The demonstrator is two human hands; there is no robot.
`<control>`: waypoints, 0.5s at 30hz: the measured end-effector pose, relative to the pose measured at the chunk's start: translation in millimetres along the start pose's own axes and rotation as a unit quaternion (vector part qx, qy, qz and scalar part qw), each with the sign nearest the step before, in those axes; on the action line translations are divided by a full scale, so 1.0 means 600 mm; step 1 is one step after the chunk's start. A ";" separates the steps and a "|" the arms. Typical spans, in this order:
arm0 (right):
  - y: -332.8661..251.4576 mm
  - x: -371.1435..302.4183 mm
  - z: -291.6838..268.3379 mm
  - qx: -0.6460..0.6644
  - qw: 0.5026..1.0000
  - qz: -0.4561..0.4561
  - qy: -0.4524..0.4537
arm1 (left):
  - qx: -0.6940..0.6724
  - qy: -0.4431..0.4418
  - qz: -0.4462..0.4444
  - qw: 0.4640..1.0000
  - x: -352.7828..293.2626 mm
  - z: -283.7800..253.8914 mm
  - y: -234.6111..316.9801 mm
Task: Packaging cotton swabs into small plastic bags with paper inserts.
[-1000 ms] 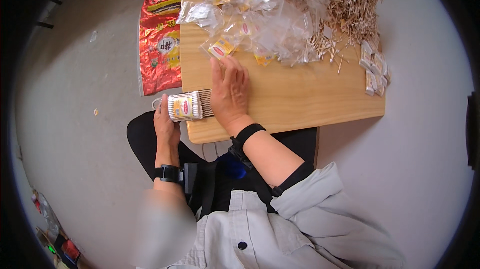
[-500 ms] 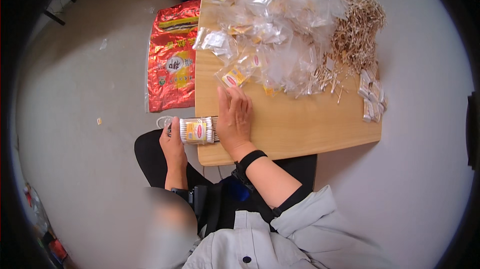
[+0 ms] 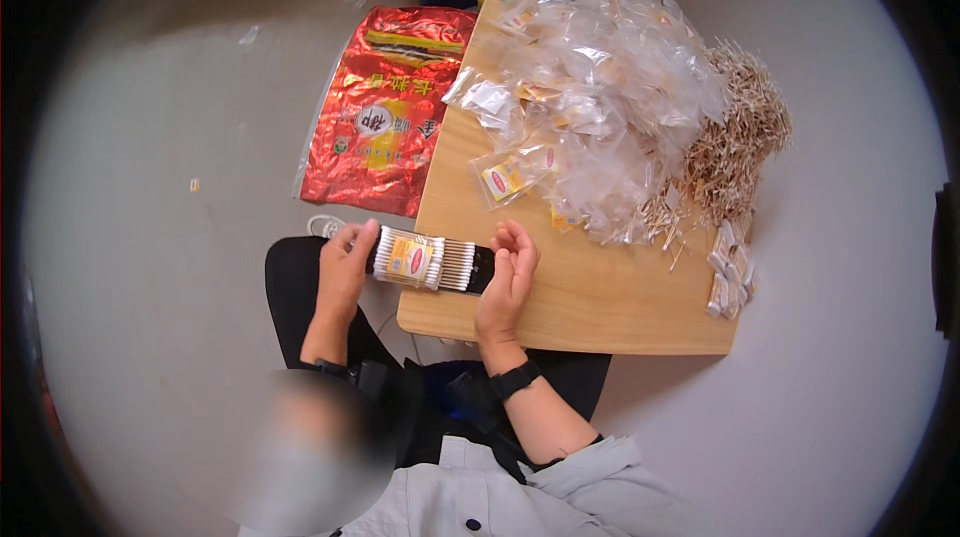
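Note:
A clear bag of cotton swabs with a yellow and red label (image 3: 408,259) lies over the left part of a narrow black holder (image 3: 483,270). Bare rows of cotton swabs (image 3: 458,265) show on the holder just right of the bag. My left hand (image 3: 345,262) is closed at the bag's left end, thumb and fingers pinching it there. Beside the holder's right end is my right hand (image 3: 508,282), its palm turned toward the holder and its fingers loosely bent and apart. Whether its palm touches the holder is hard to make out.
Clear plastic bags (image 3: 610,107) form a big heap on the wooden table (image 3: 580,297). Loose swabs (image 3: 745,137) pile up at the right, above several packed bundles (image 3: 732,272). A labelled bag (image 3: 505,180) lies near the table's left edge, beside a red foil sack (image 3: 380,117).
My right hand has drawn back to the right off the holder, baring more swabs and its black end. The view has shifted, so the table sits further right and lower.

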State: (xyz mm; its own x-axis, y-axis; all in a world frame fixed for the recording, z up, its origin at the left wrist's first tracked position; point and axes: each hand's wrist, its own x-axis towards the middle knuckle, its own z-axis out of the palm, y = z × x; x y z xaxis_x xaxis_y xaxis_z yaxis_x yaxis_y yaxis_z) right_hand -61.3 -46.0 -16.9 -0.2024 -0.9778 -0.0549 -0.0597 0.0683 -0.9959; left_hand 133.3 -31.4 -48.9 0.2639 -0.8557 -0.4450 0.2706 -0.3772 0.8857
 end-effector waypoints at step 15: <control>-0.018 -0.030 0.089 -0.014 0.997 -0.044 -0.060 | -0.059 0.068 0.078 0.993 -0.007 0.048 -0.026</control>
State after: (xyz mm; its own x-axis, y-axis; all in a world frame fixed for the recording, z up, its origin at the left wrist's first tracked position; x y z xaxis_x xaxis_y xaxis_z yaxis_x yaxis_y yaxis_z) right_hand -4.9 -39.5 -9.2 -0.0777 -0.9967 0.0229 -0.0992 -0.0152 -0.9950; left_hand 101.1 -31.9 -57.0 0.4316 -0.8414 -0.3251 0.3218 -0.1930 0.9269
